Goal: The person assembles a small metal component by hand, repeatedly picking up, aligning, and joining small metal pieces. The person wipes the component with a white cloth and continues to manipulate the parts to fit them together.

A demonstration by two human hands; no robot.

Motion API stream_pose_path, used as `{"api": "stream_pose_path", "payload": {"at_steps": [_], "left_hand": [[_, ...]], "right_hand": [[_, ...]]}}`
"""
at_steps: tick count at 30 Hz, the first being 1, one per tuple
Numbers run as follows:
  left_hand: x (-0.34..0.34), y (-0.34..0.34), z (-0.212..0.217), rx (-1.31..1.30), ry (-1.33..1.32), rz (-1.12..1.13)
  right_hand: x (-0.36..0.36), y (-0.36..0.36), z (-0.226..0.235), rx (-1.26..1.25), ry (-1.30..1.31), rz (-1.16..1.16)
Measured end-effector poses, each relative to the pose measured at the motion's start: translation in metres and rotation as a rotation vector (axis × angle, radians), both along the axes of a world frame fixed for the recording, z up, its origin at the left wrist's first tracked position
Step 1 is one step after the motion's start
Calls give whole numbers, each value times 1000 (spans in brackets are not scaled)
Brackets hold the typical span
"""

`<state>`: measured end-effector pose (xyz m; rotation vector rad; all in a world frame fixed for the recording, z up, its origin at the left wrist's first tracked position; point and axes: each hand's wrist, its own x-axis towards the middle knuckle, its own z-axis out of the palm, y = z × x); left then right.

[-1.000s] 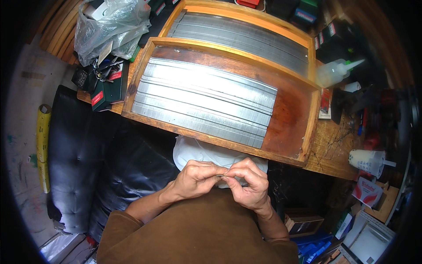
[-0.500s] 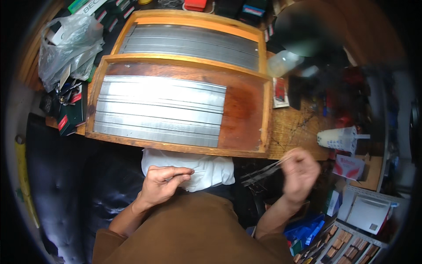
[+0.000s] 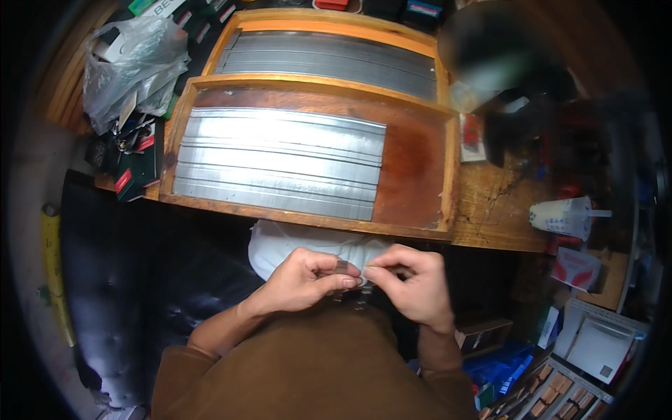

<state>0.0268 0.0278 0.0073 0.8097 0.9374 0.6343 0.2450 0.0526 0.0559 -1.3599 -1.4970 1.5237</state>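
Note:
My left hand (image 3: 302, 281) pinches a small dark grey piece (image 3: 341, 267) between thumb and fingers; it looks like the end of a thin strip. My right hand (image 3: 414, 283) meets it from the right, thumb and forefinger pinched together. What the right fingers hold is too small to make out. Both hands are over my lap, above a white cloth (image 3: 280, 246). Beyond them, a shallow wooden tray (image 3: 308, 222) holds rows of shiny grey metal strips (image 3: 280, 162) laid side by side. Bare reddish-brown bottom shows at the tray's right.
Behind it lies a second wooden tray (image 3: 329, 17) with more grey strips. A clear plastic bag (image 3: 133, 66) and dark green boxes (image 3: 140, 171) crowd the left. On the right stand a drink cup with a straw (image 3: 560, 214) and a white-and-red packet (image 3: 575, 267).
My right hand has come in from the far right, where blurred thin strands trailed from it, to meet my left hand. The whole view has shifted slightly.

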Motion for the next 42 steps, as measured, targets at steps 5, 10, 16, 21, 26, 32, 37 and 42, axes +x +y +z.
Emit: {"api": "stream_pose_path", "payload": {"at_steps": [5,10,16,21,26,32,37,42], "left_hand": [[-11,1,-11,-30,36,-36],[-6,-1,-18,20,-21,46],[-9,6,-15,-261,6,86],[-1,11,-19,-371,-24,32],[6,21,-16,-385,-4,35],[6,26,-19,-303,63,32],[0,32,-18,-322,75,-42],[-4,34,-32,-329,55,-99]], "right_hand": [[-29,-5,-40,-131,156,-44],[-39,-11,-50,-7,61,-76],[-7,-51,-49,7,3,157],[0,-92,-77,72,141,266],[-13,-108,-92,139,188,86],[-23,-104,-93,238,143,-5],[-27,-103,-93,244,98,-14],[-21,-94,-89,102,99,142]]}}
